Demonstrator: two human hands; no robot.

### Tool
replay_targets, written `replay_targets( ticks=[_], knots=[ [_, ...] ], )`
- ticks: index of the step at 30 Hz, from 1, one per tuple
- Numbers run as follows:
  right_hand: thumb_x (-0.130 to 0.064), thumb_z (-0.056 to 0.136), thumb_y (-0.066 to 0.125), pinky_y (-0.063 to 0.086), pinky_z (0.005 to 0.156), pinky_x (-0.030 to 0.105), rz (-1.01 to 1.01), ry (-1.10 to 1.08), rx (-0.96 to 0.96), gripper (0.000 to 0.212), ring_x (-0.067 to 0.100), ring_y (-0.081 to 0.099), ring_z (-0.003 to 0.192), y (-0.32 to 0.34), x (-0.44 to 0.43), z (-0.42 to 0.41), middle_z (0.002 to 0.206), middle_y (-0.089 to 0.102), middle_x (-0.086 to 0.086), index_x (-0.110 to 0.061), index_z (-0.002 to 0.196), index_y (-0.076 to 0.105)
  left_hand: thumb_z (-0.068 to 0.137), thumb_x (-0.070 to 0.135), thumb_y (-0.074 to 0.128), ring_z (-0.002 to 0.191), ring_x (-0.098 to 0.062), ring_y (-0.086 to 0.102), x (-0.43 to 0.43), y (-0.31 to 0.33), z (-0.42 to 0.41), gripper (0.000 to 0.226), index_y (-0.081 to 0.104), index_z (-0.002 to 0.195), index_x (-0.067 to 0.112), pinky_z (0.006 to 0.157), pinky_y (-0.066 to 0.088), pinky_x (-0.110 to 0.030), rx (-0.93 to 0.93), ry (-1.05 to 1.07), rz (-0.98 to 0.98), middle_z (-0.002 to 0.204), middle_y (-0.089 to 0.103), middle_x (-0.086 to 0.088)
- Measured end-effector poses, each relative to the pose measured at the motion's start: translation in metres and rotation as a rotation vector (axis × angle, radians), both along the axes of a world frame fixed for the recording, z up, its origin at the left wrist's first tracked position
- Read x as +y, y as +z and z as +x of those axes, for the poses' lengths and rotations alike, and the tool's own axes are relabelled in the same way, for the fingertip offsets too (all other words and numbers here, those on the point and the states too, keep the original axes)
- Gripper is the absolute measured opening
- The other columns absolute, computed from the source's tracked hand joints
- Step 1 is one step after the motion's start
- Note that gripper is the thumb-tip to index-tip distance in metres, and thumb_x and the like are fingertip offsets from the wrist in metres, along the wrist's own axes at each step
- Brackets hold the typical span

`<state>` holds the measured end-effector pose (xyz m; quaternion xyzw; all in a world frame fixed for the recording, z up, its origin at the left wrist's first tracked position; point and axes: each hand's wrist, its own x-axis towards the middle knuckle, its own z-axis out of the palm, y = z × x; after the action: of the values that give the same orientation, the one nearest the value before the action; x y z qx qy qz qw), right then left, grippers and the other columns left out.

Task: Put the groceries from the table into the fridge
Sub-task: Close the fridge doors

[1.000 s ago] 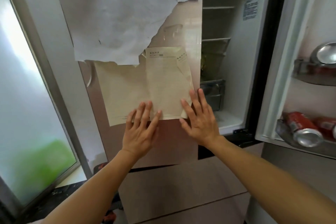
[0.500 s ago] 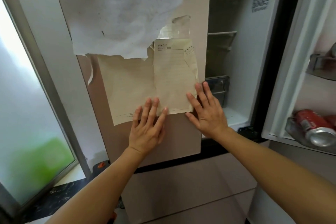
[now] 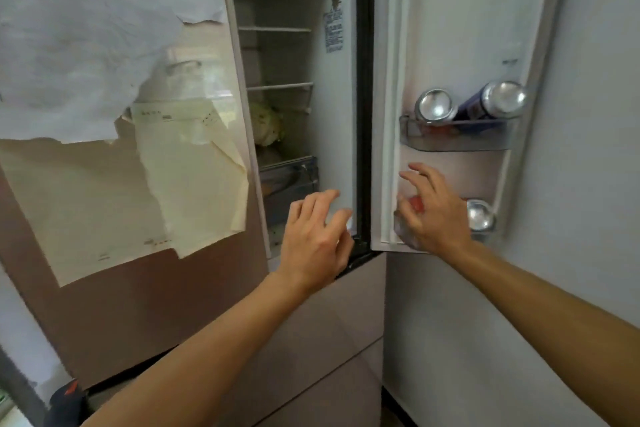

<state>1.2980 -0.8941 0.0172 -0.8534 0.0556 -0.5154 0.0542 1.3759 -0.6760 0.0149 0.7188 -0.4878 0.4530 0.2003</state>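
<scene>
The fridge fills my view. Its left door is pushed in, shut or nearly so, I cannot tell which, and its right door is swung wide open. Half a second ago both my palms were flat on the left door, at the bottom edge of the yellowed sheet stuck below the torn white paper. Now both have come off it and moved right. My left hand hangs in front of the bottom of the open compartment, fingers loosely spread and holding nothing. My right hand is up against the lower shelf of the right door, fingers splayed and also empty. It hides most of a red can, and I cannot tell whether it touches it. The table is out of view. The groceries I can see are already stowed: a cabbage on an inner shelf, a silver-topped can and a blue can in the upper door bin, and another can low down. I judge the loading is about done, and the right door is the next thing to close.
</scene>
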Motion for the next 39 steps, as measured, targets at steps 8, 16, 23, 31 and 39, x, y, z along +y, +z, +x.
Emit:
replay_targets(
  ticks=[8, 16, 23, 31, 39],
  knots=[
    [-0.031, 0.086, 0.052, 0.047, 0.081, 0.038, 0.277, -0.216, -0.126, 0.042, 0.023, 0.052, 0.111, 0.012, -0.133, -0.084, 0.124, 0.052, 0.006, -0.016, 0.125, 0.051, 0.084, 0.020, 0.055, 0.133, -0.032, 0.037, -0.157, 0.058, -0.051, 0.050, 0.049, 0.132, 0.010, 0.111, 0.026, -0.040, 0.070, -0.083, -0.015, 0.143, 0.042, -0.018],
    [-0.032, 0.095, 0.052, 0.042, 0.101, 0.043, 0.536, -0.128, 0.132, 0.062, 0.029, 0.044, 0.128, -0.002, -0.197, -0.067, 0.145, 0.037, 0.012, -0.014, 0.148, 0.026, 0.083, 0.029, 0.056, 0.139, -0.034, 0.027, -0.226, 0.075, -0.066, 0.056, 0.045, 0.135, 0.013, 0.116, 0.020, -0.050, 0.145, 0.221, -0.019, 0.135, 0.050, -0.011],
    [-0.049, 0.094, 0.049, 0.039, 0.102, 0.046, 0.544, -0.050, 0.112, 0.068, 0.031, 0.039, 0.132, -0.006, -0.190, -0.073, 0.149, 0.034, 0.011, -0.018, 0.149, 0.023, 0.085, 0.028, 0.057, 0.137, -0.030, 0.030, -0.209, 0.084, -0.069, 0.045, 0.049, 0.128, 0.017, 0.112, 0.023, -0.044, 0.168, 0.238, -0.024, 0.132, 0.053, -0.007],
    [-0.060, 0.088, 0.050, 0.035, 0.106, 0.048, 0.564, 0.018, 0.104, 0.083, 0.029, 0.034, 0.137, -0.006, -0.138, -0.098, 0.155, 0.025, 0.008, -0.023, 0.151, 0.012, 0.085, 0.023, 0.060, 0.135, -0.026, 0.031, -0.133, 0.087, -0.062, 0.049, 0.044, 0.130, 0.016, 0.110, 0.027, -0.043, 0.244, 0.221, -0.016, 0.138, 0.048, -0.007],
    [-0.055, 0.087, 0.056, 0.040, 0.100, 0.041, 0.500, 0.111, 0.111, 0.082, 0.023, 0.038, 0.134, -0.027, -0.035, -0.104, 0.154, 0.024, 0.000, -0.033, 0.150, 0.009, 0.087, 0.020, 0.059, 0.121, -0.021, 0.044, -0.041, 0.068, -0.052, 0.068, 0.026, 0.146, 0.016, 0.090, 0.042, -0.034, 0.470, 0.156, -0.096, 0.144, 0.037, -0.004]
  ],
)
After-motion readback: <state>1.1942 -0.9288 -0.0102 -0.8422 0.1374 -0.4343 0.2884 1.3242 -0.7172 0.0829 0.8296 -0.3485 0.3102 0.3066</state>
